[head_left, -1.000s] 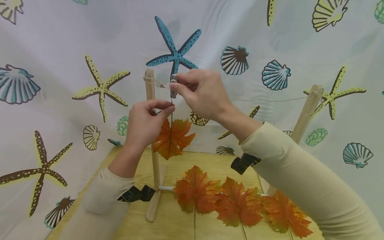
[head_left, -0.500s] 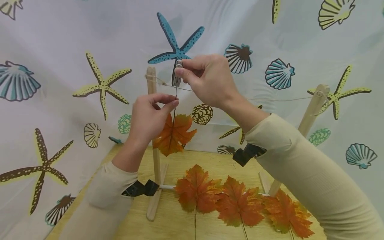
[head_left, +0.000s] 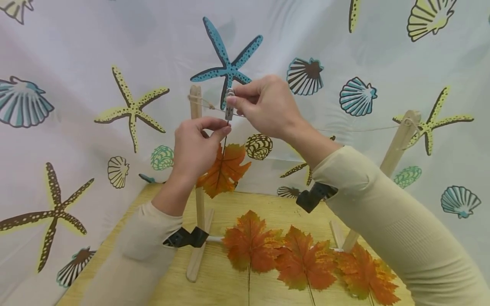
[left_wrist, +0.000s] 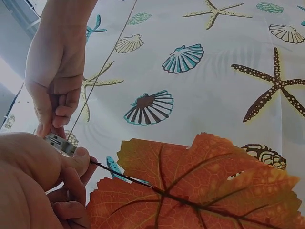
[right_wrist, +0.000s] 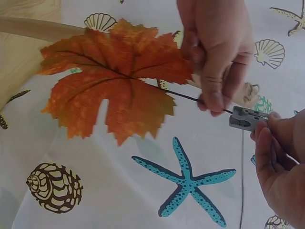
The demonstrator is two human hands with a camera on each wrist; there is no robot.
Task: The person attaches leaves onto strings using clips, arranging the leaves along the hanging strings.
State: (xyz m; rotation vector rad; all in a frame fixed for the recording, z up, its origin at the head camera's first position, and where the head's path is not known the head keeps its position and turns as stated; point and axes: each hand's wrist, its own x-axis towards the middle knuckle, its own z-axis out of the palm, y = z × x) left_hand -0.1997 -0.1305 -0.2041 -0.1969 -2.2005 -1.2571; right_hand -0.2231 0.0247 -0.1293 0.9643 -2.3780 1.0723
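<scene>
- The right hand is up at the string, at about 12 o'clock in the head view, its grip pinched on a small grey clip between thumb and fingertips.
- The clip sits right at the string, just beside the left wooden post; whether it bites the string I cannot tell.
- The left hand is just below, at about 7 o'clock from the clip, its grip closed on the thin dark stem of an orange maple leaf, thumb and forefinger pinching it.
- The leaf hangs stem up below that hand, in front of the post, and the stem's tip reaches the lower end of the clip.
- In the right wrist view the clip lies touching the stem's end, with the left hand's fingertips just beside it.
- Three more orange leaves lie in a row on the wooden desk, at 6 o'clock, overlapping one another.
- The string runs across to the right post at 3 o'clock.
- A curtain printed with starfish and shells hangs behind it all.
</scene>
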